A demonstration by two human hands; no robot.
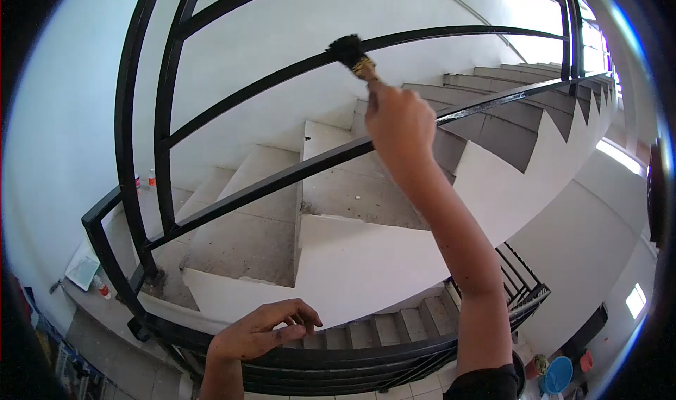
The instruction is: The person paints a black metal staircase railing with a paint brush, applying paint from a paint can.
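From the head camera, the right hand (398, 122) is raised at arm's length and closed around the handle of a paintbrush (354, 55); its dark bristles touch the upper rail (451, 32) of a black metal stair railing (144, 153), while the brass-coloured ferrule sits just above the fist; the left hand (264, 329) rests on the curved black handrail (366, 354) at the bottom, fingers loosely bent over it and gripping nothing else.

A middle rail (282, 180) runs slantwise between the two hands and crosses in front of the right wrist; two upright posts stand at the left, close to the white wall (63, 118); behind the bars the grey concrete steps (246, 238) climb to the upper right, their white side face just beyond the left hand.

Far down at the left, a flat white tray (83, 267) and small bottles (144, 182) lie on a landing near the wall; at the lower right, well below, a blue round object (558, 374) stands on the floor; between the rails the gaps are wide, and past the handrail the stairwell drops away open.
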